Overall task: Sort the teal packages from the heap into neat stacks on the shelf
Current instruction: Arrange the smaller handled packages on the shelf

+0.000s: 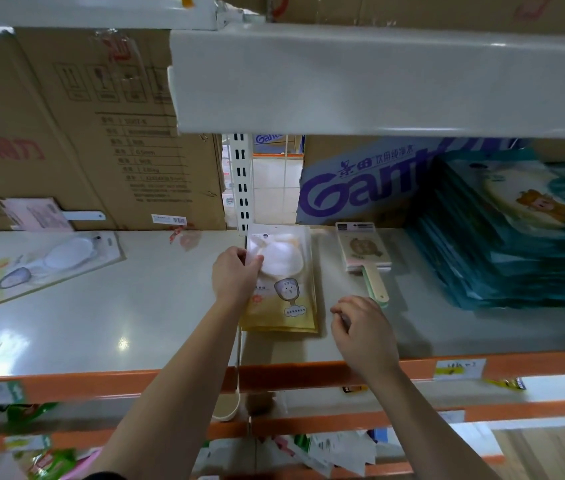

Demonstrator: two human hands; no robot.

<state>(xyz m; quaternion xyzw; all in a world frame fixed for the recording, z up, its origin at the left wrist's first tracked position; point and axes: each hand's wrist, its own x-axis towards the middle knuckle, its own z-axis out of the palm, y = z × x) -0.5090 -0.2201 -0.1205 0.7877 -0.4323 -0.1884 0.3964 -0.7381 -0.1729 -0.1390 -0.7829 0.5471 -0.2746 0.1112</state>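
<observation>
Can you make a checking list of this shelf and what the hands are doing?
Surface: grey shelf board, glossy, with an orange front rail.
Job's things: teal packages piled at the right, edges uneven.
Clutter: yellow puff package, paddle brush, carded package far left.
Hands: left hand pinches the yellow puff package's upper edge; right hand has curled fingers, holding nothing seen.
Cables: nothing seen.
Surroundings: cardboard boxes behind, white shelf above, stocked shelves below.

White slotted post (241,181) is standing at the back, fyi. Left of it a big brown carton (83,133) is sitting, with a flat spoon pack (45,263) lying further left. Just below the post a yellow pouch (284,306) is lying flat. To its right, a Ganten box (360,188) and a wooden paddle brush (364,252) are sitting.
</observation>
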